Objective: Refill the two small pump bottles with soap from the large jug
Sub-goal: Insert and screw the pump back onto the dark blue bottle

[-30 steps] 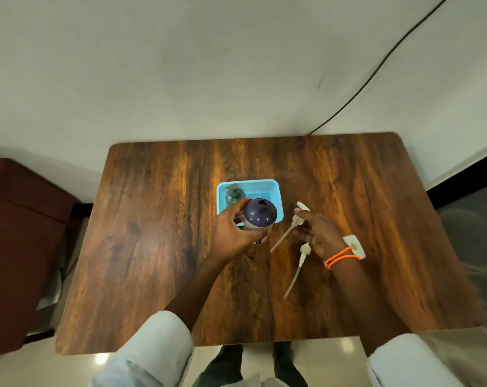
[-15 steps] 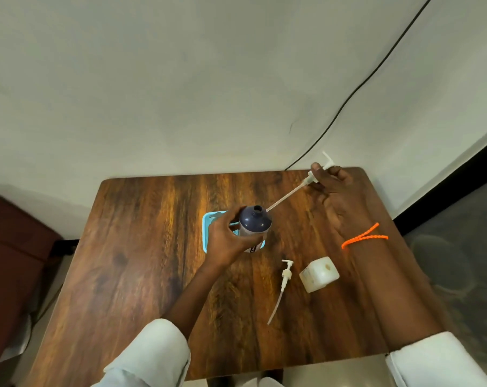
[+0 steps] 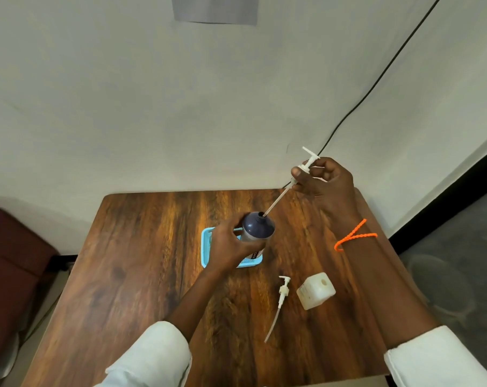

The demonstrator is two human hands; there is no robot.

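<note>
Wood table (image 3: 141, 263) filled the near view. A spare pump (image 3: 282, 296) lay flat w/ a white jug (image 3: 315, 290) just right of it, both nearer than the blue basket (image 3: 207, 251). Over the basket, left hand (image 3: 231, 247) had fingers wrapped round a dark-topped bottle (image 3: 257, 227). Right of & beyond the basket, right hand (image 3: 324, 185) pinched a second pump (image 3: 306, 166), tube tip at the bottle's mouth. Plain wall (image 3: 153, 107) w/ a black cable (image 3: 376, 82) stood behind; dark red seat (image 3: 10, 275) was left of the table. Vs 0.5 s ago: pump hand was slightly higher, the rest unmoved.
</note>
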